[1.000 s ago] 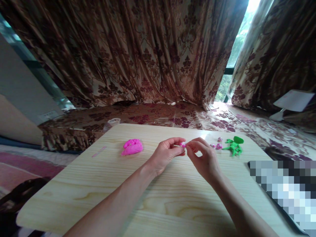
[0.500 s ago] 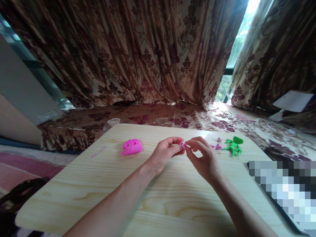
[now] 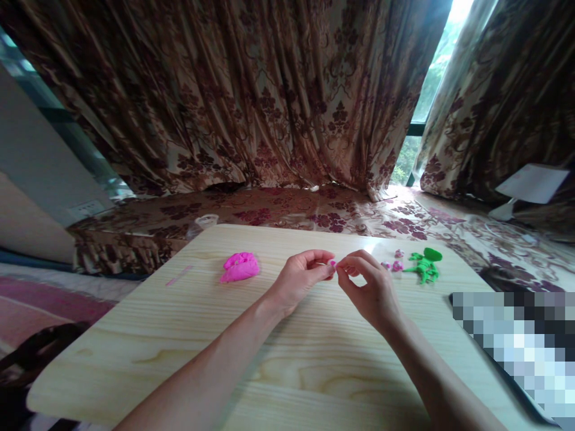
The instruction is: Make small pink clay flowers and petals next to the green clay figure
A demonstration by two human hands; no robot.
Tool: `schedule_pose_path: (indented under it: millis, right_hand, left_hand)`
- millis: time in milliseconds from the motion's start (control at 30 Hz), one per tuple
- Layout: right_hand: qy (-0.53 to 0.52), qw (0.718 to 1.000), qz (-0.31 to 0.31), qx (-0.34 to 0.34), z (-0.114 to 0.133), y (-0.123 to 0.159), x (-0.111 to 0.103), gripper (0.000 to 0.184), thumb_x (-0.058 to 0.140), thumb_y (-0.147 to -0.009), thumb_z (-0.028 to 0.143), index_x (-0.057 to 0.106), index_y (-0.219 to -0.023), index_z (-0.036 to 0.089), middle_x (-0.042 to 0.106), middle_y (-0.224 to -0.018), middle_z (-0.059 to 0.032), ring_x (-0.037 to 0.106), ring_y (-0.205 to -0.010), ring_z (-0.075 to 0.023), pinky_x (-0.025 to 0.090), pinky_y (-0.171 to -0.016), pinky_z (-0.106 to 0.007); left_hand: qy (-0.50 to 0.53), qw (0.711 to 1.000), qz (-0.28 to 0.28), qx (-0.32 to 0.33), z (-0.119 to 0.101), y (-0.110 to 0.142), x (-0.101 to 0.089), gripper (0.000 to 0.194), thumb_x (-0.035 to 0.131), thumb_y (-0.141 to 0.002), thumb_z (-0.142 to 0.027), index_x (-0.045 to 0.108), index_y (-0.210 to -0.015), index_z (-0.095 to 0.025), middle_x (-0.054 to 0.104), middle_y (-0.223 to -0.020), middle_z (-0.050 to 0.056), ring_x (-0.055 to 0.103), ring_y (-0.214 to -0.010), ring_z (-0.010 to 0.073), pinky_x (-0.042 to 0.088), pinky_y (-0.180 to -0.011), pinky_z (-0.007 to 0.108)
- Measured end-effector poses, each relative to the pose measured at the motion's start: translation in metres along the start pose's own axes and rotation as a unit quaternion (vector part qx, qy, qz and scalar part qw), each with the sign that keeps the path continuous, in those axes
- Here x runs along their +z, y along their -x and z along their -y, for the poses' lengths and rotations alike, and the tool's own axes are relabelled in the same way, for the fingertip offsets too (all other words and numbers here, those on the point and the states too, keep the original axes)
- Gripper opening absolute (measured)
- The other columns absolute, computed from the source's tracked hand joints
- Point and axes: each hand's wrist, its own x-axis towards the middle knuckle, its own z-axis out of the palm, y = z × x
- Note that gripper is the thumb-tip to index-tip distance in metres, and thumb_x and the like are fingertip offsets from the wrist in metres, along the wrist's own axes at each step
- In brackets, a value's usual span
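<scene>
A tiny pink piece of modelling clay [image 3: 333, 263] shows between the thumb and fingertips of my left hand [image 3: 300, 278]. My right hand [image 3: 371, 281] is closed in a pinch, its fingertips right beside that piece; whatever they hold is hidden. Both hands are raised over the wooden table [image 3: 215, 359]. To their left lies a big lump of bright pink clay [image 3: 240, 267], seemingly in clear wrapping. Several small pink flower-like pieces [image 3: 398, 266] sit just past my right hand. Beside them are thin green clay shapes [image 3: 424, 268] and a flat green oval [image 3: 432, 254].
A narrow pink strip [image 3: 179, 275] lies at the table's left. Behind the far left edge stands a clear plastic container [image 3: 205, 222]. A blurred-out dark-edged device [image 3: 516, 353] occupies the right side. A white lamp [image 3: 532, 185] and patterned curtains [image 3: 269, 108] are beyond.
The right fingertips have drawn slightly away from the pink piece, and less pink shows between the hands. The left hand and the things on the table keep their places.
</scene>
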Motion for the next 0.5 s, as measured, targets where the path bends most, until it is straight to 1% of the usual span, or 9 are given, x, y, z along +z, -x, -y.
schedule_pose_path:
  millis: [133,233,333,500]
  right_hand:
    - [0.001,1.0,-0.008,-0.003,0.0012,-0.0001,0.0001,0.007,0.053,-0.078,0.015,0.058,-0.078,0.02,0.056,-0.077,-0.0019,0.054,-0.067,-0.0124,0.047,-0.062,-0.026]
    - [-0.009,1.0,-0.015,-0.002,0.0014,-0.0001,-0.0006,0.01,0.054,-0.078,0.016,0.059,-0.085,0.021,0.056,-0.08,-0.0024,0.053,-0.066,-0.012,0.047,-0.06,-0.026]
    - [-0.02,1.0,-0.017,-0.003,0.0012,0.0002,-0.001,0.015,0.054,-0.079,0.016,0.06,-0.092,0.022,0.056,-0.084,-0.003,0.053,-0.067,-0.012,0.048,-0.06,-0.027]
    - [-0.025,1.0,-0.004,-0.009,0.0016,0.0007,-0.0004,0.019,0.053,-0.081,0.018,0.061,-0.097,0.023,0.056,-0.088,-0.0035,0.054,-0.072,-0.0132,0.048,-0.064,-0.029]
  left_hand:
    - [0.007,1.0,-0.022,-0.01,-0.0006,-0.0013,0.0002,0.028,0.071,-0.065,-0.025,0.064,-0.089,-0.012,0.064,-0.079,0.004,0.058,-0.072,0.0116,0.046,-0.079,0.03]
    - [0.024,0.999,-0.025,-0.027,-0.0023,-0.0014,-0.0012,0.027,0.071,-0.065,-0.025,0.064,-0.087,-0.013,0.064,-0.078,0.003,0.058,-0.071,0.011,0.046,-0.079,0.029]
    - [0.031,0.999,-0.013,-0.041,-0.0035,-0.0004,-0.0036,0.026,0.069,-0.067,-0.027,0.064,-0.089,-0.014,0.064,-0.082,0.004,0.058,-0.07,0.0109,0.046,-0.077,0.029]
    - [0.004,0.999,0.016,-0.049,-0.0035,0.0017,-0.0049,0.025,0.062,-0.073,-0.032,0.065,-0.092,-0.015,0.064,-0.084,0.005,0.058,-0.069,0.0113,0.046,-0.074,0.028]
